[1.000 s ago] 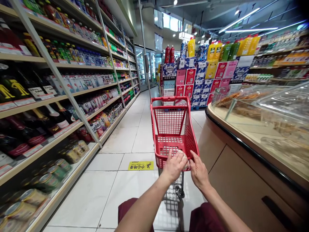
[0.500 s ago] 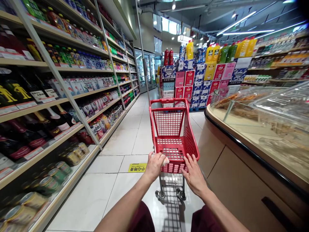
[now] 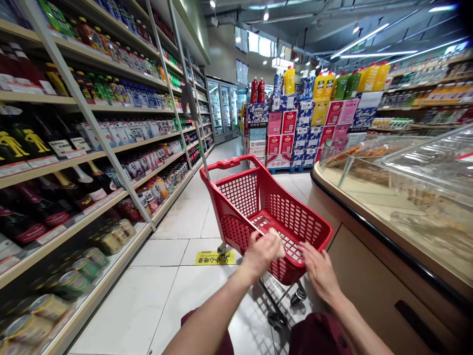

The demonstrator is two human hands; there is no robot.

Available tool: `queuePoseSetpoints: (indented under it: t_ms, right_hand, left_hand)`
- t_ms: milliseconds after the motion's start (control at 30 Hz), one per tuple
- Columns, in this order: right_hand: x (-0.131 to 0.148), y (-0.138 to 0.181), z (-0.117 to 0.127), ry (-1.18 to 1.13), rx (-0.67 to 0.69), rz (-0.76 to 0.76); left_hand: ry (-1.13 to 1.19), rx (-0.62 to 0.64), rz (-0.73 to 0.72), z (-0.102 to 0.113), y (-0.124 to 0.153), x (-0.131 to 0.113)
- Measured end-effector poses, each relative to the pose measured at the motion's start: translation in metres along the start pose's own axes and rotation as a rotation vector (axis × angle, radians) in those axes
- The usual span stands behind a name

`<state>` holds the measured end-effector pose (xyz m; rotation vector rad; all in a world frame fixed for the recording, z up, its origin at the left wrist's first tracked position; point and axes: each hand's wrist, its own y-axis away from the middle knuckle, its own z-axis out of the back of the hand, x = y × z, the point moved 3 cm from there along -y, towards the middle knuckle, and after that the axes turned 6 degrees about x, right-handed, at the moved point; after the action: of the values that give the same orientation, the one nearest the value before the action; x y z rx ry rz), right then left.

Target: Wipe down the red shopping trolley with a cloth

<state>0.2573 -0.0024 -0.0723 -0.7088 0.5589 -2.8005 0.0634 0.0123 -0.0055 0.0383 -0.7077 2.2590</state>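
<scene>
A small red plastic shopping cart (image 3: 281,212) stands in the aisle just ahead of me, turned at an angle with its front toward the left shelves. My left hand (image 3: 261,252) is closed on a pale cloth (image 3: 276,238) pressed against the cart's near rim. My right hand (image 3: 320,270) rests on the same rim further right, fingers curled over its edge. The cart's basket holds nothing that I can see.
Long shelves of bottles and cans (image 3: 92,148) line the left. A curved counter with clear food covers (image 3: 399,187) runs along the right. A stack of boxed goods topped with bottles (image 3: 306,118) stands ahead. A yellow caution sticker (image 3: 215,257) lies on the white tiled floor.
The cart has swung round from facing straight down the aisle to an angle, its front now left. My left hand with the cloth has moved along the rim.
</scene>
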Motion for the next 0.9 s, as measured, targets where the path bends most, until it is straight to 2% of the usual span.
queuePoseSetpoints:
  t_ms: [67,100,167,267,300,367,433,500,533,600,667,733,833,900]
  right_hand:
    - [0.017,0.009,0.000,-0.006,0.005,0.038]
    - [0.024,0.010,0.000,0.005,-0.009,0.026]
    - [0.036,0.008,0.000,0.024,-0.043,-0.004]
    - [0.051,-0.001,-0.004,0.014,-0.036,0.013]
    - [0.055,-0.003,-0.005,0.008,-0.032,0.020]
    - [0.058,-0.005,-0.006,-0.005,-0.049,0.026]
    - [0.058,-0.004,-0.005,-0.031,-0.078,0.044]
    - [0.056,-0.003,-0.002,-0.058,-0.110,0.038]
    - [0.054,-0.003,0.000,-0.063,-0.130,0.016]
    - [0.048,-0.006,0.003,-0.063,-0.161,-0.018]
    - [0.039,-0.010,0.004,-0.062,-0.156,0.001]
    - [0.027,-0.014,0.004,-0.055,-0.141,0.021]
    - [0.012,-0.019,0.004,-0.032,-0.148,-0.005]
    - [0.013,-0.020,0.002,-0.003,-0.173,-0.018]
  left_hand:
    - [-0.038,-0.005,0.138,0.000,-0.001,0.026]
    - [-0.053,0.003,0.169,-0.002,-0.002,0.031]
    - [-0.066,0.019,0.126,-0.007,-0.003,0.026]
    - [-0.054,0.009,-0.021,-0.013,-0.002,0.008]
    - [-0.053,-0.001,-0.041,-0.013,0.000,0.009]
    - [-0.075,-0.044,0.029,-0.006,0.007,0.028]
    - [-0.122,-0.111,0.198,0.005,0.017,0.060]
    - [-0.149,-0.134,0.291,0.013,0.023,0.081]
    - [-0.155,-0.136,0.298,0.015,0.025,0.084]
    - [-0.145,-0.116,0.221,0.012,0.024,0.074]
    - [-0.125,-0.081,0.121,0.008,0.023,0.059]
    - [-0.118,-0.062,0.095,0.012,0.026,0.059]
    - [-0.166,-0.123,0.258,0.031,0.043,0.091]
    - [-0.205,-0.157,0.348,0.042,0.052,0.108]
